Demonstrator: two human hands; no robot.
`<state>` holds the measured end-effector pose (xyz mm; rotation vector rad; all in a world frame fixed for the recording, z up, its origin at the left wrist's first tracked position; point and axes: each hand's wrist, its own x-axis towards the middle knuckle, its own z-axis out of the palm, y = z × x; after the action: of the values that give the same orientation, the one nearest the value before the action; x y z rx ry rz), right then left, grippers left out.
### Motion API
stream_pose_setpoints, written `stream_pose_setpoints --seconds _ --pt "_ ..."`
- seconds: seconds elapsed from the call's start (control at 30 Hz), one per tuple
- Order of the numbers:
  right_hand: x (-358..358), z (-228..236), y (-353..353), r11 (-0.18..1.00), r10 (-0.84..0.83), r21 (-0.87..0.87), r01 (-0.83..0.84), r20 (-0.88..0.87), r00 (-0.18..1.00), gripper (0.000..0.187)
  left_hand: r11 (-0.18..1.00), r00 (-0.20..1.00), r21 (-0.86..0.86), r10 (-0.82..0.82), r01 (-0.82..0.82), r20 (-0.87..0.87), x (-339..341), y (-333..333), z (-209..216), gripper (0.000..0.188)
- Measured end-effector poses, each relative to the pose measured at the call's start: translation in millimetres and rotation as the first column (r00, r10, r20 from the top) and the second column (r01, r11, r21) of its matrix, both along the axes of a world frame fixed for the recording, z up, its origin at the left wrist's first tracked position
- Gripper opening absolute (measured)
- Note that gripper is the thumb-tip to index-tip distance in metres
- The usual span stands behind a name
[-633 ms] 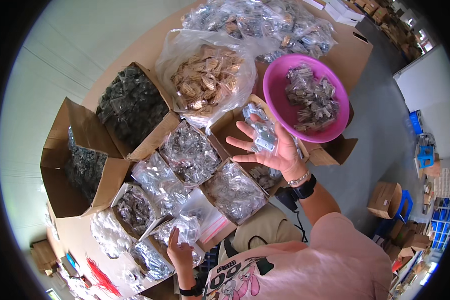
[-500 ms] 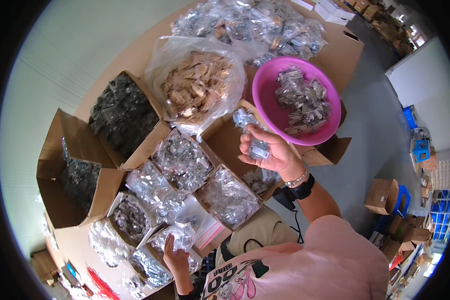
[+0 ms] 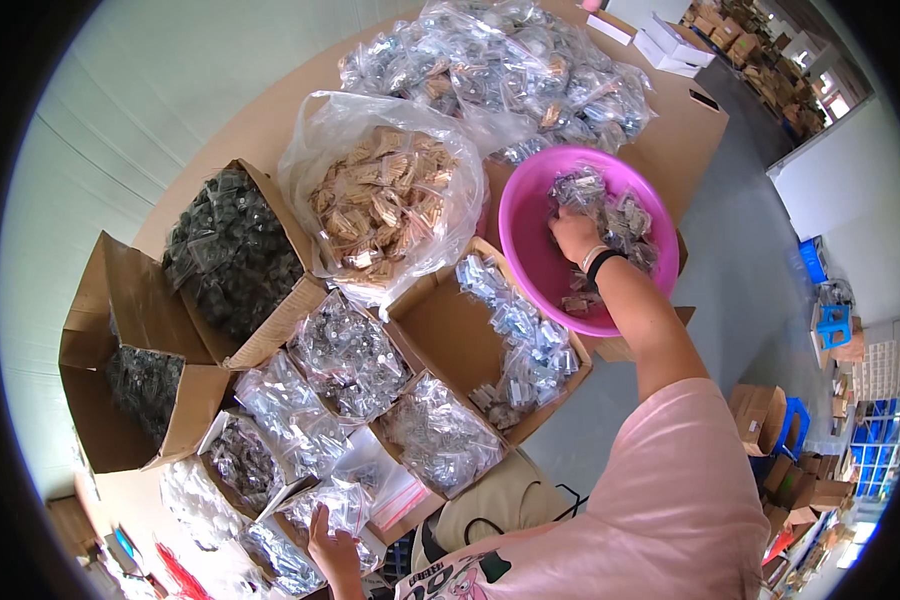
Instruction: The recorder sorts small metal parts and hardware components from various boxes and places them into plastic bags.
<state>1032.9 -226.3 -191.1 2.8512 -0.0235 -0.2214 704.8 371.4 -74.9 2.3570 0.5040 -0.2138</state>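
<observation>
My right hand (image 3: 576, 238) reaches into the pink plastic bowl (image 3: 515, 270), its fingers curled down among small clear packets of metal parts (image 3: 625, 225). The fingertips are partly hidden, so what they grip cannot be made out. At the lower left, my left hand (image 3: 335, 550) rests with a finger stretched out against the clear plastic bags (image 3: 342, 503) in a small box. Beside the bowl lies an open cardboard box (image 3: 440, 325) with bluish-silver packets (image 3: 530, 350) along its right side.
A clear bag of tan pieces (image 3: 385, 200) stands beyond the boxes, and a heap of packets (image 3: 500, 65) lies behind it. Cardboard boxes of dark packets (image 3: 235, 250) are at left. More boxes hold silver packets (image 3: 350, 355). A phone-like dark object (image 3: 704, 100) lies near the table's edge.
My right hand has moved from above the cardboard box, where it held a small clear packet, forward and right into the pink bowl. My left hand stays by the bags. The view has shifted slightly.
</observation>
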Motion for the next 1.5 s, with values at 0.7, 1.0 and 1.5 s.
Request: stream_pose_setpoints --seconds 0.7,1.0,1.5 --pt "-126.2 155.5 200.8 -0.704 0.556 0.309 0.640 -0.320 0.767 0.060 0.999 0.997 0.050 0.012 -0.016 0.076 0.1 -8.8 8.0 0.059" --pt "-204.6 151.3 418.4 -0.029 0.751 -0.124 0.992 -0.658 -0.060 0.032 0.994 0.988 -0.109 -0.004 0.021 0.152 -21.0 -2.8 16.7 0.072" --pt "-207.3 124.9 449.2 0.240 0.891 0.665 -0.707 0.138 0.432 0.017 0.992 0.992 -0.106 -0.049 0.061 0.120 -69.3 40.8 12.7 0.054"
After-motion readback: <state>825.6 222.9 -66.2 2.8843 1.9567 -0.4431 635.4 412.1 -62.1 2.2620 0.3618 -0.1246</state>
